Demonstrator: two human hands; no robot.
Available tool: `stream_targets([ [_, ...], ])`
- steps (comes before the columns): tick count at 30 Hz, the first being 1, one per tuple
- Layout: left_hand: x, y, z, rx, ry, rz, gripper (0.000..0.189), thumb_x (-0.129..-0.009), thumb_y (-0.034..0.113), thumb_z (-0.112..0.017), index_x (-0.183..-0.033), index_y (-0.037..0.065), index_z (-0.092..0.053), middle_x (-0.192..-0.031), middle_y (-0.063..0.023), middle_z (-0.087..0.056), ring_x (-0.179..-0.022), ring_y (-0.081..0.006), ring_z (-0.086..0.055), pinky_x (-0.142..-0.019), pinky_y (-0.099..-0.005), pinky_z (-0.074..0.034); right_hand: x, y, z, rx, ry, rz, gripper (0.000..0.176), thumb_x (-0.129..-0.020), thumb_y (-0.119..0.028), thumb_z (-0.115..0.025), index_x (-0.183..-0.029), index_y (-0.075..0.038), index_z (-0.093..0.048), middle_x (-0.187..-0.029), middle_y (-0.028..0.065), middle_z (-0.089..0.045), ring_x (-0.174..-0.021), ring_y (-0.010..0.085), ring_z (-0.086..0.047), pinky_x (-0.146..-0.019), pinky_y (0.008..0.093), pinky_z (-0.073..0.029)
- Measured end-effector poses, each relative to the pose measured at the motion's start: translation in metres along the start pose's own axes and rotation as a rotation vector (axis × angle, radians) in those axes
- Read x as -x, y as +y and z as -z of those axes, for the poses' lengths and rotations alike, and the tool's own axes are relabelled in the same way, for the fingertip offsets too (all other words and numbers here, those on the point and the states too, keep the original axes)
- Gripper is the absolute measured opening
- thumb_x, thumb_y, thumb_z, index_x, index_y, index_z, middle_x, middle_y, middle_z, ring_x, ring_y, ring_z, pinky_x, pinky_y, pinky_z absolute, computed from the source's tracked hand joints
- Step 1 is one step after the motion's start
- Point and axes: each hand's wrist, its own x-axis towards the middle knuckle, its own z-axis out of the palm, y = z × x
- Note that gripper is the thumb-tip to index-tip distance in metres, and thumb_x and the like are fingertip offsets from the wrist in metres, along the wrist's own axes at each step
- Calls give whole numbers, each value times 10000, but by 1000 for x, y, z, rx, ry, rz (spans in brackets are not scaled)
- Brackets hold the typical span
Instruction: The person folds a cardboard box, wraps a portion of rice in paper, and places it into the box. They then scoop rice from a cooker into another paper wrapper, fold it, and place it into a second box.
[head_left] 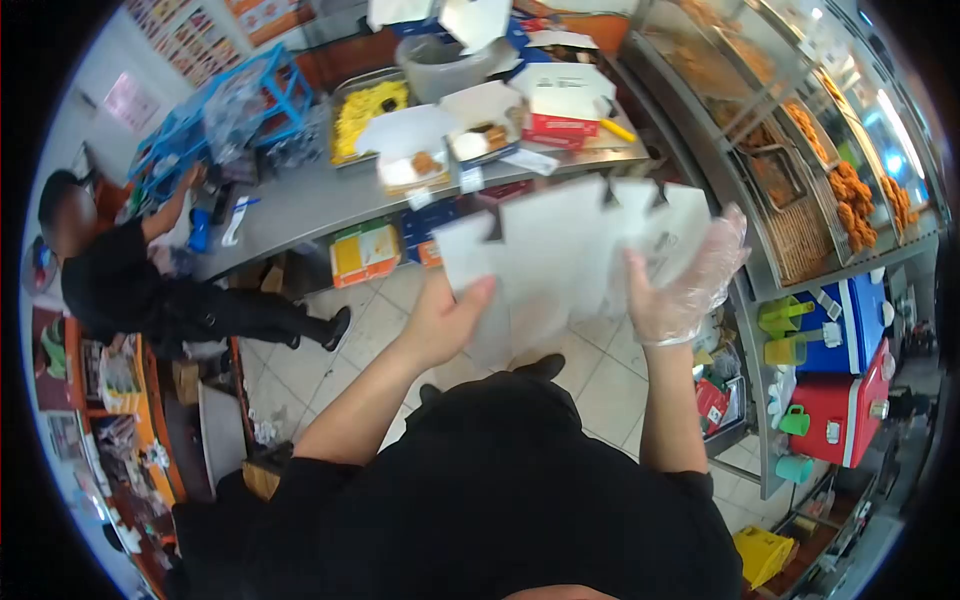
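A partly unfolded white cardboard food box (pixel 555 250) is held up in front of my body, its notched flaps spread apart. My left hand (pixel 447 322), bare, is closed on the box's left side, with the thumb on the near face and the other fingers hidden behind. On the right side, my right hand (pixel 685 300) wears a clear plastic glove and grips the box with the thumb in front. Beyond it on the metal counter (pixel 290 205) stand open boxes: one (pixel 415 165) and another (pixel 485 135) have fried pieces inside.
A yellow-filled tray (pixel 365 118) and a grey bucket (pixel 440 68) stand at the back. Fried chicken (pixel 852 205) fills a display case on the right, above blue (pixel 845 325) and red (pixel 840 410) coolers. At the left, a person in black (pixel 125 270) reaches over the counter.
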Motion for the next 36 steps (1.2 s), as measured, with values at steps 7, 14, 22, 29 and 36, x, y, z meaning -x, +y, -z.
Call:
stream_targets([
  [7,132,17,111,188,141,60,334,-1060,207,-536,-1332,18,-579,-1168,-40,-669,-1056,-119,-601,-926,-309,-490,39,-199,-24,-597,-478,567,291,-753,-10,-743,-1026,-95,-692,-934,83,-685,-888,299,-652,-815,427,-523],
  [14,223,72,183,-86,359,-97,367,-1066,217,-516,-1374,24,-563,-1153,-126,-694,-1054,-205,-653,-928,-344,-505,162,-306,-57,-1071,-662,-64,339,-968,-250,-655,-1219,-25,-618,-1120,142,-672,-1022,288,-642,-885,400,-527],
  [22,313,63,190,-829,483,-380,565,-976,338,-616,-1477,126,-463,-1520,-201,-357,-1331,-411,-451,-1035,-514,-445,154,-356,-44,-1725,-1890,-1169,414,-958,-290,-681,-1279,-53,-572,-1232,122,-641,-1091,253,-658,-937,378,-559],
  [29,366,54,208,-1163,721,-334,659,-861,512,-667,-1377,127,-524,-1370,-206,-460,-1143,-411,-568,-926,-501,-500,170,-427,-31,-1700,-2374,-1104,716,-826,-171,-788,-1440,-28,-448,-1347,152,-585,-1210,317,-618,-926,392,-588],
  [36,394,36,218,-892,737,-461,344,-937,295,-666,-1230,125,-608,-1468,-211,-445,-1184,-401,-582,-949,-471,-520,143,-469,-48,-1609,-2464,-563,643,-838,-78,-746,-1398,32,-451,-1279,192,-619,-1145,325,-658,-950,410,-584],
])
